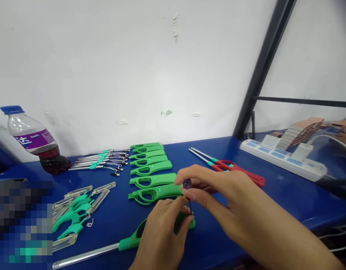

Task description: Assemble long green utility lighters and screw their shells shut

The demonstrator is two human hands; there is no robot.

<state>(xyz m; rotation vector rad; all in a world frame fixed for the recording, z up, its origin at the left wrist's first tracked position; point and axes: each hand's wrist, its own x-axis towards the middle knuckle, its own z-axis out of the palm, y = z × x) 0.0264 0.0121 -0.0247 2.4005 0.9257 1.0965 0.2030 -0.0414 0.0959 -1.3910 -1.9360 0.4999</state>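
My right hand pinches the purple handle of a small screwdriver between thumb and fingertips. The screwdriver stands upright, its thin shaft pointing down at the end of a green long-necked lighter. My left hand is closed over the lighter's green body, with thumb and forefinger close around the screwdriver's tip. A silver tube sticks out of the lighter toward the lower left. Whether a screw sits under the tip is hidden by my fingers. Just behind my hands lie several green lighter shells in a column.
To the left lie metal lighter tubes with wires, clear fuel tanks and teal triggers. A soda bottle stands behind them. Red lighters and a white power strip are at right.
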